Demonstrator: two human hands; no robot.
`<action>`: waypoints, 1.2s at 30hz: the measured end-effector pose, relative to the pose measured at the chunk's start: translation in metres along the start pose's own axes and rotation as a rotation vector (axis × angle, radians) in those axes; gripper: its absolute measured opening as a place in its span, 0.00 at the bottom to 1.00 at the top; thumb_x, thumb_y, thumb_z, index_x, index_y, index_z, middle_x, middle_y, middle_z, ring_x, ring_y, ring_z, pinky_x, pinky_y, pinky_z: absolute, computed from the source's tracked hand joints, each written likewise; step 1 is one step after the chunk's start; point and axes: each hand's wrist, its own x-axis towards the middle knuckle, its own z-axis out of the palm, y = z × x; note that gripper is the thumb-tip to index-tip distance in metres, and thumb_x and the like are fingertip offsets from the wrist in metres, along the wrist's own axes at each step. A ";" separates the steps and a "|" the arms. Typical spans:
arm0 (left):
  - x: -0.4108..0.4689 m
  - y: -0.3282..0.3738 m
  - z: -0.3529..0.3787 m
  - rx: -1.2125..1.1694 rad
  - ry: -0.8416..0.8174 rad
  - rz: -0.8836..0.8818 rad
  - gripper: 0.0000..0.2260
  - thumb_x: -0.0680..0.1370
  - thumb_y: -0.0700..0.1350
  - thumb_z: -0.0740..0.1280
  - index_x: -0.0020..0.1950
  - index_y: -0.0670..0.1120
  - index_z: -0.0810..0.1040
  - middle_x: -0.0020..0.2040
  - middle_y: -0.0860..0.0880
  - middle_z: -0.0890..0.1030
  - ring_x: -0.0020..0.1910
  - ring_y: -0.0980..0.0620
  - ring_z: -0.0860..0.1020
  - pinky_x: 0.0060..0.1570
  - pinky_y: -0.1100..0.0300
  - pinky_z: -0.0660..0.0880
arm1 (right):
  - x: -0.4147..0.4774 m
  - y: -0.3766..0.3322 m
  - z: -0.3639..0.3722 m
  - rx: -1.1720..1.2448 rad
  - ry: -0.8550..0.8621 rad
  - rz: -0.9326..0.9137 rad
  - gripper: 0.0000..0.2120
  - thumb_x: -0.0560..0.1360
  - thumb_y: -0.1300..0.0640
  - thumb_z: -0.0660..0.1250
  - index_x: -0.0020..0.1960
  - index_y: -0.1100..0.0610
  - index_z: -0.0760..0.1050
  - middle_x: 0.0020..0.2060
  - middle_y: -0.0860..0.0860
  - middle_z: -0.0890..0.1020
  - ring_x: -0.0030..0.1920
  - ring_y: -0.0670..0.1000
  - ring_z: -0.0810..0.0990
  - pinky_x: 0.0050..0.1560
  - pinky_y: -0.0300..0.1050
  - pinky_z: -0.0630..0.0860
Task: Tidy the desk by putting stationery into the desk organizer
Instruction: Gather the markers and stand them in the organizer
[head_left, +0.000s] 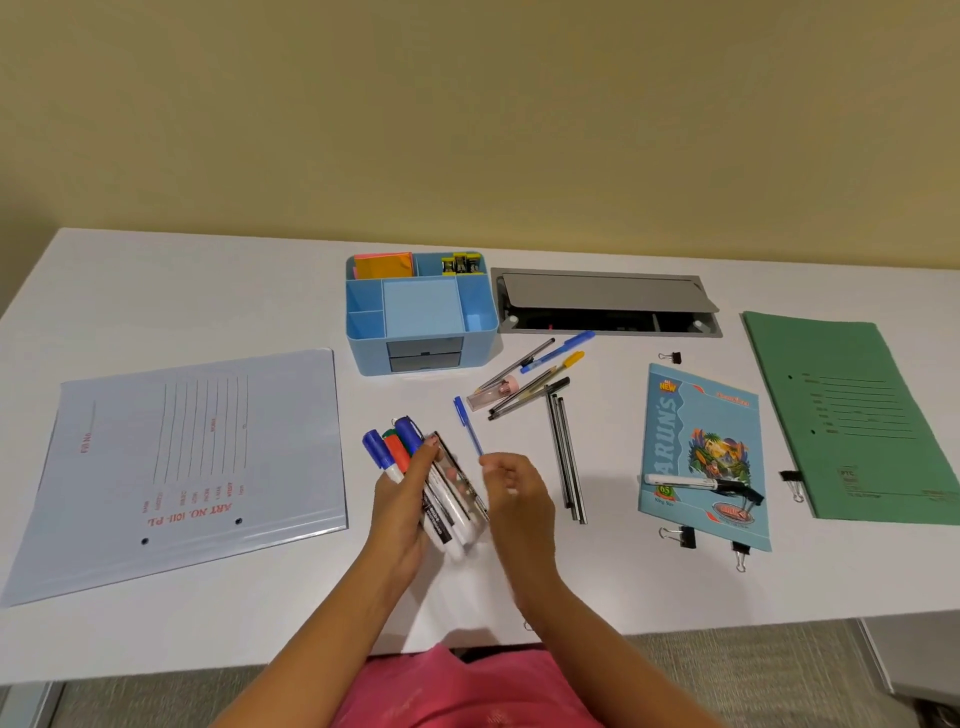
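Left hand (397, 504) clamped round marker bundle (402, 452), in front of organizer (371, 353). Right hand (511, 483) pinches blue pen (468, 426). Loose pens (530, 376) right of organizer on worktop (234, 291).

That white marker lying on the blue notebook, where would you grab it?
Pinch the white marker mid-barrel from above, fingers on its two long sides. It lies flat across the notebook, its top bare, black cap toward the right.

I'm watching a person wearing a pink top (467, 691).
Faint pale marks are showing on it; the left forearm (332, 623) and right forearm (571, 618) are showing bare.
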 end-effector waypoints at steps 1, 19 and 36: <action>-0.001 0.000 0.003 0.001 0.006 0.045 0.10 0.74 0.47 0.70 0.51 0.43 0.77 0.37 0.43 0.83 0.35 0.47 0.83 0.35 0.56 0.80 | 0.001 0.000 -0.001 0.191 -0.056 0.216 0.09 0.76 0.60 0.61 0.42 0.53 0.79 0.40 0.48 0.80 0.40 0.46 0.78 0.43 0.39 0.73; -0.004 0.006 0.032 0.402 -0.117 0.378 0.09 0.71 0.42 0.73 0.47 0.53 0.77 0.36 0.55 0.82 0.39 0.57 0.82 0.36 0.71 0.76 | 0.008 -0.015 0.014 1.142 -0.405 0.706 0.16 0.80 0.53 0.56 0.60 0.57 0.78 0.47 0.54 0.85 0.45 0.51 0.85 0.42 0.43 0.80; 0.045 0.021 0.022 1.189 -0.212 0.598 0.22 0.61 0.62 0.70 0.48 0.72 0.62 0.42 0.67 0.73 0.47 0.80 0.69 0.37 0.83 0.65 | 0.073 -0.067 0.012 -0.653 -0.010 -1.033 0.07 0.70 0.55 0.66 0.37 0.58 0.78 0.34 0.52 0.79 0.34 0.50 0.76 0.34 0.44 0.76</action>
